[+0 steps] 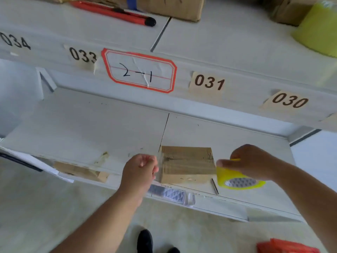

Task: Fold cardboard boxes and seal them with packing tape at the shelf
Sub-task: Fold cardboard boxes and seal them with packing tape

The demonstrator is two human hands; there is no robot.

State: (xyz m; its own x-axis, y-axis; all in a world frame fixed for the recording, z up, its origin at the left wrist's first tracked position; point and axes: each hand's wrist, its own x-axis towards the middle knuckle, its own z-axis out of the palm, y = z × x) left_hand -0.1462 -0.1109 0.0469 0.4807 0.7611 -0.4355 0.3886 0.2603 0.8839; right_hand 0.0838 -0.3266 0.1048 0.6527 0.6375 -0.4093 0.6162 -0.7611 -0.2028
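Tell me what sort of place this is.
Probably a warehouse or stockroom packing spot. The white shelf carries numbered bin labels such as 031, cardboard boxes sit on the shelves, and the right hand holds a yellow tape roll beside a small cardboard box.

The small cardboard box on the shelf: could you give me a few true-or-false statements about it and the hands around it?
1. The right hand grips a yellow tape roll. True.
2. The cardboard box lies on the floor. False: it sits on the lower shelf.
3. The left hand pinches clear tape at the box's left end. True.
4. The red box cutter is in the left hand. False: it lies on the upper shelf.
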